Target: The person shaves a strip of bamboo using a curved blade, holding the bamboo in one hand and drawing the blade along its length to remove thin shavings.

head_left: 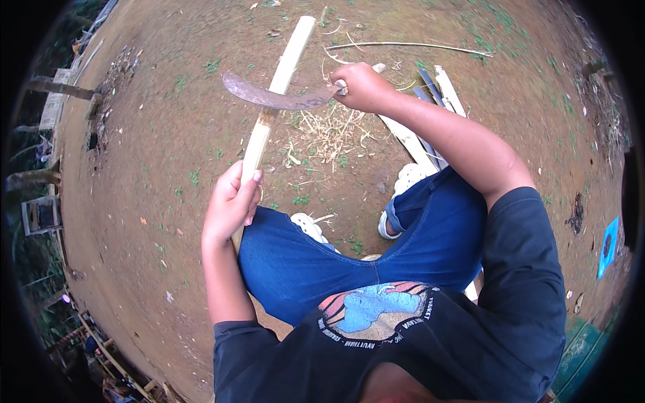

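Observation:
My left hand (230,203) is closed round the lower part of a long pale split-bamboo strip (290,59), which slants up and away from me above the ground. A darker band crosses the strip near its middle. In my right hand (366,88) is the handle of a curved machete (269,97), its fingers wrapped tight. The brownish blade points left and lies across the strip just beyond the dark band. Whether its edge bites into the strip I cannot tell. Beneath, curly shavings (332,138) litter the ground.
By my right shoe (410,178) lies a bundle of pale and dark bamboo strips (411,141). A thin stick (410,46) stretches over the bare soil farther off. At the right are a blue flat piece (608,247) and a green surface (581,356); wooden posts (64,87) line the left.

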Demonstrator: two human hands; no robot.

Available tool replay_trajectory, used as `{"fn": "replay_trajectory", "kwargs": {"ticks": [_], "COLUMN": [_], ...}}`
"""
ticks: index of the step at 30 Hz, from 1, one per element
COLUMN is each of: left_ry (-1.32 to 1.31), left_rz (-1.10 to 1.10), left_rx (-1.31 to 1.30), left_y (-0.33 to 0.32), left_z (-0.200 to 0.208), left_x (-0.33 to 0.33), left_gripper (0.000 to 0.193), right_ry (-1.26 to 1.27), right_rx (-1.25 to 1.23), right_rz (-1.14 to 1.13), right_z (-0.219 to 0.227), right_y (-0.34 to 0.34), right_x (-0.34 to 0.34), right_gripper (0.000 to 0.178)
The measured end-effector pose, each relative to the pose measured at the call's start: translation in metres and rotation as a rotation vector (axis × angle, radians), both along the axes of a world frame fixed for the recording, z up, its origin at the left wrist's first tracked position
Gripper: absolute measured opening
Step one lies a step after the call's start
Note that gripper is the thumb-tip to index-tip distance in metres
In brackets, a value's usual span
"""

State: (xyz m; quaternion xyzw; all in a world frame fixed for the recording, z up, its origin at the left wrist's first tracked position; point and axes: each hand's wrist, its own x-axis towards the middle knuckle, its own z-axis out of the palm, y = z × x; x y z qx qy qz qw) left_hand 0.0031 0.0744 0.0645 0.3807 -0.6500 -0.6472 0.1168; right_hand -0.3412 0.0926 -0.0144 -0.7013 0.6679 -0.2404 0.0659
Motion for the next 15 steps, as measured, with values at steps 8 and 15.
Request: {"fn": "replay_trajectory", "kwargs": {"ticks": [8, 15], "left_ry": [-0.017, -0.048], "left_rz": [-0.026, -0.026], "left_rx": [0.012, -0.02], "left_y": [0.003, 0.003], "left_z": [0.001, 0.003], "left_x": [-0.001, -0.009], "left_gripper": [0.015, 0.017], "right_ry": [-0.136, -0.041], "right_rx": [0.158, 0.134], "right_rz": [-0.251, -0.333], "right_z": [0.021, 0.015], "right_y": [-0.012, -0.026], "right_x": [-0.042, -0.065], "right_gripper": [0.018, 0.02]}}
